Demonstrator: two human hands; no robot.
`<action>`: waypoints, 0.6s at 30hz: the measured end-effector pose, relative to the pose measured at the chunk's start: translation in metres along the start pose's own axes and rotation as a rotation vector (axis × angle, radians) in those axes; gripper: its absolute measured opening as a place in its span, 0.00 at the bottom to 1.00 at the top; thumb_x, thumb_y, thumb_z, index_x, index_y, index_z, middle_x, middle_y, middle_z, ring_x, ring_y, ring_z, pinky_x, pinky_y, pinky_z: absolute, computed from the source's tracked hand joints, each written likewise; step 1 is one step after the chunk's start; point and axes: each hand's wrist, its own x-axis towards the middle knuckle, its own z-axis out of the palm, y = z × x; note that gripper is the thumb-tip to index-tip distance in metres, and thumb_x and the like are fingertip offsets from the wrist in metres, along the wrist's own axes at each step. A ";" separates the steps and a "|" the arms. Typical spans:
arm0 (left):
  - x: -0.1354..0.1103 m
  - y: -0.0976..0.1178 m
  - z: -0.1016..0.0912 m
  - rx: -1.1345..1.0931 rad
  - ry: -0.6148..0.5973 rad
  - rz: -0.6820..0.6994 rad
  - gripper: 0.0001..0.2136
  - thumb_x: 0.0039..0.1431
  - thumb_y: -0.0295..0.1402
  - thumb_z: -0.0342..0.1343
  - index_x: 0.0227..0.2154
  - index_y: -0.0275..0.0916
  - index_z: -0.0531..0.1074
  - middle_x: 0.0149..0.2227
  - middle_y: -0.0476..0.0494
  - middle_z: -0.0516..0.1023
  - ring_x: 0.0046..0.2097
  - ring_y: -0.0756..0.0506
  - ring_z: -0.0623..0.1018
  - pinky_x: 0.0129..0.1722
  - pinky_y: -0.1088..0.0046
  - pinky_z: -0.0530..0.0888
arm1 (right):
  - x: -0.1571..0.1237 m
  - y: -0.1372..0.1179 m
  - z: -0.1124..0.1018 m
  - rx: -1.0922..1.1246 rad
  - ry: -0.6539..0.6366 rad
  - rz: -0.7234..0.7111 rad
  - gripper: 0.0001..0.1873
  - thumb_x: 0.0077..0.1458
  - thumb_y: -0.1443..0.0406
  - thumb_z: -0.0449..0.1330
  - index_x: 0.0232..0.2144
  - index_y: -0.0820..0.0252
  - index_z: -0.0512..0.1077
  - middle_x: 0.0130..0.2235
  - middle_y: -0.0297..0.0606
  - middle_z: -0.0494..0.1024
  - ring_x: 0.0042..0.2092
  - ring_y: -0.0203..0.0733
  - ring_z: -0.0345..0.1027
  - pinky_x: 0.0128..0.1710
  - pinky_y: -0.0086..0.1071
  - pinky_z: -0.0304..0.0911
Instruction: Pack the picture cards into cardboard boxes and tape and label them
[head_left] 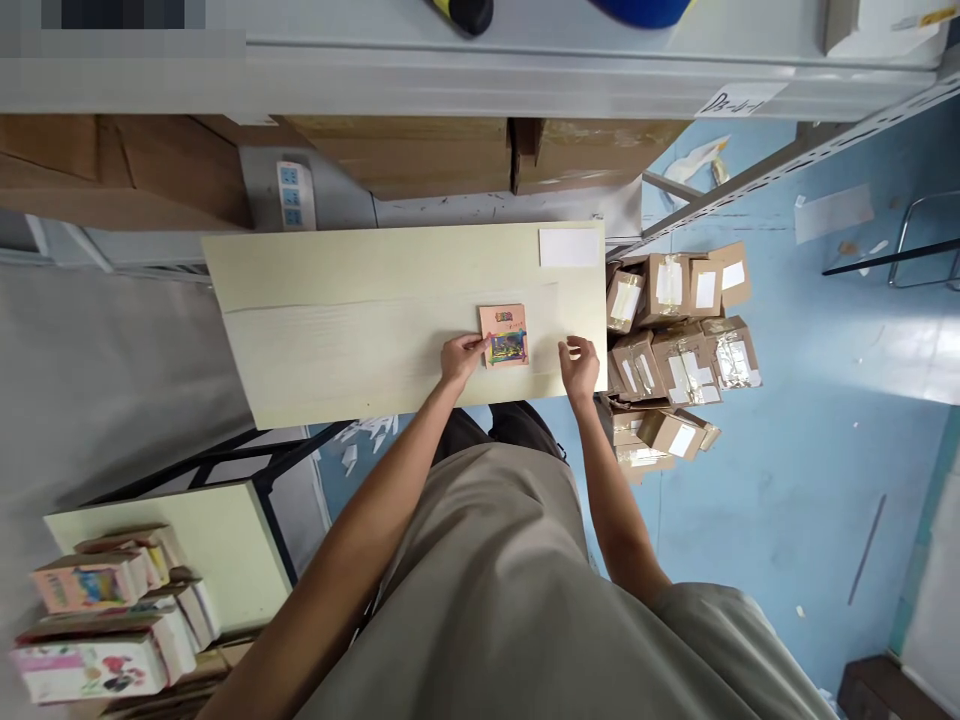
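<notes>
A small salmon-pink book [505,322] with a colourful picture on its cover lies on the pale table [337,340], right of the middle. My left hand [461,360] pinches its left edge between thumb and fingers. To the right of the book, apart from it, my right hand [580,368] hovers near the table's right end. Its fingers are loosely curled with a gap to the thumb, and nothing shows between them. A white paper slip [569,248] lies at the table's far right corner.
Taped cardboard boxes [686,365] are piled on the blue floor at right. Behind the table stands a metal shelf [450,80] with large cartons [442,160] under it. Stacked books [97,640] sit on a side table [232,540] at lower left.
</notes>
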 end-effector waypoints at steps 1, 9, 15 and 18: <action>0.000 0.000 0.001 -0.010 0.000 -0.003 0.18 0.57 0.51 0.75 0.39 0.41 0.89 0.42 0.40 0.91 0.47 0.37 0.88 0.48 0.65 0.80 | -0.001 0.004 -0.003 -0.026 0.022 0.017 0.18 0.72 0.56 0.61 0.55 0.62 0.79 0.57 0.55 0.86 0.51 0.52 0.83 0.57 0.43 0.76; 0.004 -0.005 0.000 -0.020 -0.008 -0.009 0.17 0.56 0.50 0.76 0.37 0.42 0.89 0.41 0.40 0.91 0.45 0.38 0.88 0.46 0.66 0.80 | -0.013 -0.006 -0.006 -0.089 -0.164 0.054 0.12 0.74 0.57 0.61 0.46 0.57 0.81 0.46 0.49 0.90 0.48 0.53 0.85 0.50 0.38 0.75; 0.005 -0.005 -0.001 0.001 -0.009 -0.002 0.12 0.56 0.45 0.75 0.37 0.43 0.89 0.39 0.42 0.91 0.43 0.39 0.87 0.43 0.68 0.79 | -0.024 -0.050 0.007 -0.181 -0.310 -0.191 0.11 0.77 0.58 0.60 0.45 0.55 0.81 0.45 0.43 0.90 0.46 0.49 0.85 0.47 0.34 0.72; 0.004 -0.003 -0.002 0.003 -0.017 -0.001 0.11 0.58 0.43 0.74 0.37 0.42 0.89 0.39 0.42 0.91 0.44 0.39 0.87 0.44 0.68 0.79 | -0.027 -0.069 0.026 -0.304 -0.427 -0.257 0.10 0.78 0.62 0.60 0.45 0.54 0.81 0.48 0.43 0.89 0.48 0.49 0.84 0.48 0.33 0.71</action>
